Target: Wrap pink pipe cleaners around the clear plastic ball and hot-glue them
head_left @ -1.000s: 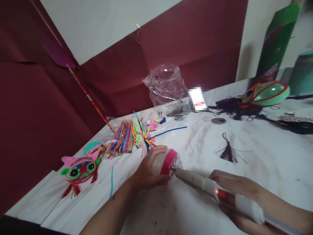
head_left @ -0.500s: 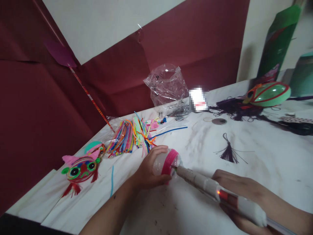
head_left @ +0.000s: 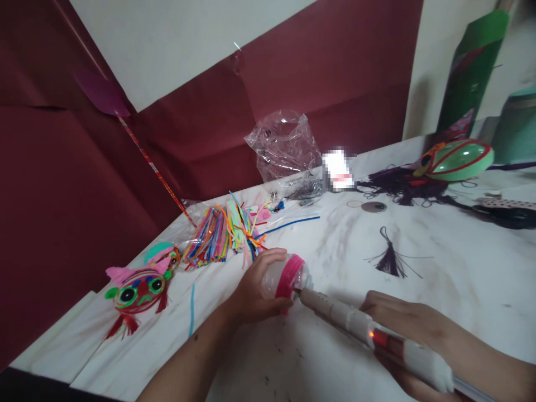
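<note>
Head view: dark print dots the crumpled clear plastic bag (head_left: 285,148), too small to read! Over the white table (head_left: 460,290), the left hand (head_left: 252,290) clasps a rounded clear plastic vessel (head_left: 272,276) ringed by a pink band (head_left: 290,273), axis running roughly sideways. The right hand (head_left: 408,315) grips a white, red-lit glue gun (head_left: 337,311), slanting up-left, nozzle at the band.

The glue gun (head_left: 341,314) sits slightly lower than a second ago, its rear end dipping most; its nozzle (head_left: 300,292) points a touch farther down the pink band (head_left: 290,276). The right hand (head_left: 412,324) shifts slightly too.
</note>
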Tool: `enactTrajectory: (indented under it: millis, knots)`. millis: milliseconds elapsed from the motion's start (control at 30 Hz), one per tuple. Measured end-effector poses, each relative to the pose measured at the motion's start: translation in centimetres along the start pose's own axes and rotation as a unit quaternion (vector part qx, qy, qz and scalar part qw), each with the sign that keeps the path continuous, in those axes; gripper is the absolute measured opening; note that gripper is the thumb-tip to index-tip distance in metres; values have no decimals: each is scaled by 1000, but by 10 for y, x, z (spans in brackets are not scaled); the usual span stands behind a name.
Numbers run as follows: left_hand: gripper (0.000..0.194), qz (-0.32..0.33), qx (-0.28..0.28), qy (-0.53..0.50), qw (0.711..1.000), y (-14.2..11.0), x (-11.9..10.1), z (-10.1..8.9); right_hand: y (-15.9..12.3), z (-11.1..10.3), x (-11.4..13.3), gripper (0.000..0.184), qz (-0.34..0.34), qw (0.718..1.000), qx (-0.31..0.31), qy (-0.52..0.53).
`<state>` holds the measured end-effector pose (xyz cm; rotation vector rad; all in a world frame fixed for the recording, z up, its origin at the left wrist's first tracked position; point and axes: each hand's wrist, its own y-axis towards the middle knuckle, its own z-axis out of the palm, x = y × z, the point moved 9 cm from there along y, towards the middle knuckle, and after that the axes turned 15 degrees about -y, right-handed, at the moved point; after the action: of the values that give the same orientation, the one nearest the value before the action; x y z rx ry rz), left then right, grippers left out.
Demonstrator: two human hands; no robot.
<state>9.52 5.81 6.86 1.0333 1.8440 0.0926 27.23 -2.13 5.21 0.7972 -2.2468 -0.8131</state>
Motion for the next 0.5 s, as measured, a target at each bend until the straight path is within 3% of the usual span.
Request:
enactTrajectory:
  millis: [200, 367, 500]
  knots:
    - [65, -6, -1, 2, 1000, -1, 2, -1, -1, -3, -1, 11, -6, 1000, 0, 3]
    - [64, -1, 3, 0, 1000, -1, 1, 0, 1, -2, -2, 17, -33, 998, 49, 11]
    - [65, -2, 3, -1, 1000, -1, 3, 0, 1, -6, -4, 19, -29, 999, 22, 0]
